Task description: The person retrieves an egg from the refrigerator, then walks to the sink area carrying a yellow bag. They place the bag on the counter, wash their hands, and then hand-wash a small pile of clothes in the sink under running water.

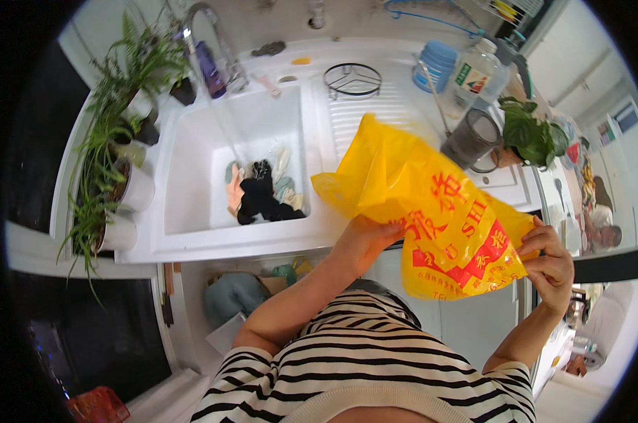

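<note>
A yellow plastic bag (pixel 387 174) with red printed writing hangs between my two hands, above the front of the ridged drainboard. My left hand (pixel 365 243) grips its near edge at the left, thumb on top. At the bag's right corner, my right hand (pixel 549 264) pinches the plastic with bent fingers. Whatever the bag may hold is hidden. To the left, a white sink basin (pixel 192 174) has a small heap of wet-looking cloth pieces on its floor: a black cloth (pixel 263 195), with pink and pale pieces around it. Water runs from the chrome faucet (pixel 213 21) into the basin.
Potted plants (pixel 131 185) line the left side. Beside the faucet stands a purple bottle (pixel 209 71). A black wire trivet (pixel 353 79) sits on the drainboard. At the right are a blue tub (pixel 434 66), a clear plastic bottle (pixel 475 74), a grey pitcher (pixel 469 138) and a leafy plant (pixel 533 129).
</note>
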The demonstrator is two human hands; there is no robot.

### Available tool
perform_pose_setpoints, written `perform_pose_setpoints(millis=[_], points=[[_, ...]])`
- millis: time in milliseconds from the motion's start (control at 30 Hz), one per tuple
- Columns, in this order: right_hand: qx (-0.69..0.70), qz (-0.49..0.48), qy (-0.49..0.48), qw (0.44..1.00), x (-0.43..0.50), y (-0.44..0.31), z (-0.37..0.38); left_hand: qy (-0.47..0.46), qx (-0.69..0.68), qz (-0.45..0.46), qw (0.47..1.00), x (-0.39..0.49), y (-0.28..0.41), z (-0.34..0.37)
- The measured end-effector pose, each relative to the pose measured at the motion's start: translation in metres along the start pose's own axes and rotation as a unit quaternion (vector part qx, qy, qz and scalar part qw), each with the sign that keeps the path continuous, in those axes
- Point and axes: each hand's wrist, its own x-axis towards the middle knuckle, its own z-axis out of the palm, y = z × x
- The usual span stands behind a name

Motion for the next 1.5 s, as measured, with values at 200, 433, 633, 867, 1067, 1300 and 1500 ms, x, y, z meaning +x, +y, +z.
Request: perform_pose_setpoints(millis=[200,433,633,867,1067,1300,1500], points=[[-0.002,0.106,-0.040,0.994,-0.030,0.006,0.011,-0.015,-0.037,0.011,0.999,0.004,-0.019,0.008],[0.014,0.204,-0.068,0.976,-0.013,-0.010,0.032,-0.021,0.105,-0.064,0.992,0.003,0.002,0.028],[0.102,0.312,0.032,0.944,0.017,-0.020,0.081,-0.125,0.141,-0.103,0.977,0.004,0.025,0.057],[-0.036,0.129,0.190,0.973,0.072,-0.021,0.097,0.015,0.319,0.124,0.940,0.008,0.076,0.039],[-0.107,-0.070,0.278,0.952,0.169,0.010,0.126,0.123,0.374,0.205,0.896,0.000,0.098,0.007],[-0.136,-0.339,0.252,0.896,0.321,0.080,0.196,0.185,0.441,0.232,0.847,-0.030,0.113,-0.021],[-0.207,-0.305,0.250,0.895,0.417,0.168,0.216,0.244,0.461,0.213,0.826,-0.053,0.118,-0.047]])
